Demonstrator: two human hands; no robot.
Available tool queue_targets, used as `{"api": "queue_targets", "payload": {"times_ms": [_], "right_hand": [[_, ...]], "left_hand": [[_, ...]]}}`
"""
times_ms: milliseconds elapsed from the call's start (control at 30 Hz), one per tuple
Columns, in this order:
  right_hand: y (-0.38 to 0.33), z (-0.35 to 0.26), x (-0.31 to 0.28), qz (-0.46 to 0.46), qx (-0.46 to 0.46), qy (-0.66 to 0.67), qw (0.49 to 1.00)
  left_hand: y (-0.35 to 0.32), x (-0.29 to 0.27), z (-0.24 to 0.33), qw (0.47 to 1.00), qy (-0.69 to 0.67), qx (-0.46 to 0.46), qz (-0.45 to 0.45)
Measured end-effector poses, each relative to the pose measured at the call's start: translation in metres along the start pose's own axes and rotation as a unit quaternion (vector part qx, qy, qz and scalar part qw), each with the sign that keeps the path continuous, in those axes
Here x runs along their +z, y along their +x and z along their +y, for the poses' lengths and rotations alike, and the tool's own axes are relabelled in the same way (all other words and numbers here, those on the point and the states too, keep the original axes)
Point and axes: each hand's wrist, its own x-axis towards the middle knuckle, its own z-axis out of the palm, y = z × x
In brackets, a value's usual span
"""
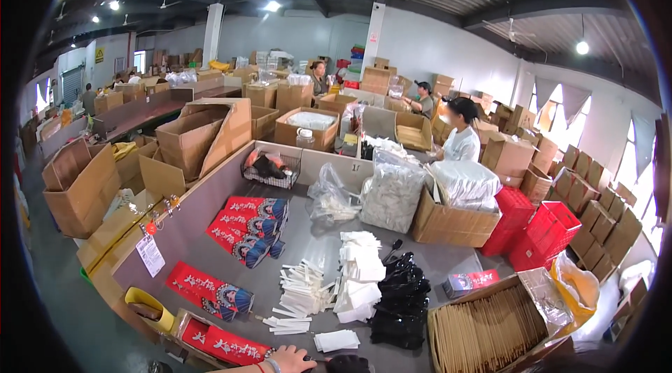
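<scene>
Right at the near edge of the surface (pixel 441 259), left of its middle: left hand (pixel 290 358), back uppermost, fingertips beside or over a dark rounded object (pixel 348 364). Gripping it or merely touching? Cannot tell, with so much cut off by the lower border. Right hand out of sight, so no word on its state.

Just beyond the dark object, a small stack of white slips (pixel 337 341): best to keep the wrist low and clear of it, to avoid fanning it out. Close by at the near left corner, red printed sleeves (pixel 236 348) in an open carton; lift one by its edge, no creasing, no dragging the rest along.

Further in from the near edge, loose white strips (pixel 302 289), then white packets (pixel 360 268), then a heap of black utensils (pixel 400 299), side by side and nearly touching. Easy to snag here, by the look of it: pick from the top, one piece at a time. Toward the near right corner, tan sticks (pixel 490 327) in tight rows; draw straight along their length, gently.
</scene>
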Motion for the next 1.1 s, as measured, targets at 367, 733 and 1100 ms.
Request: {"api": "queue_targets", "payload": {"times_ms": [367, 733, 1100], "right_hand": [[-0.006, 0.016, 0.038, 0.13, -0.031, 0.069, 0.989], [0.023, 0.038, 0.047, 0.131, -0.004, 0.13, 0.983], [0.032, 0.035, 0.024, 0.159, -0.018, 0.184, 0.97]], "left_hand": [[0.01, -0.005, 0.008, 1.0, 0.015, -0.017, -0.012], [0.0, -0.087, 0.055, 0.993, 0.01, -0.08, -0.09], [-0.001, -0.068, 0.053, 0.994, 0.04, -0.066, -0.08]]}}
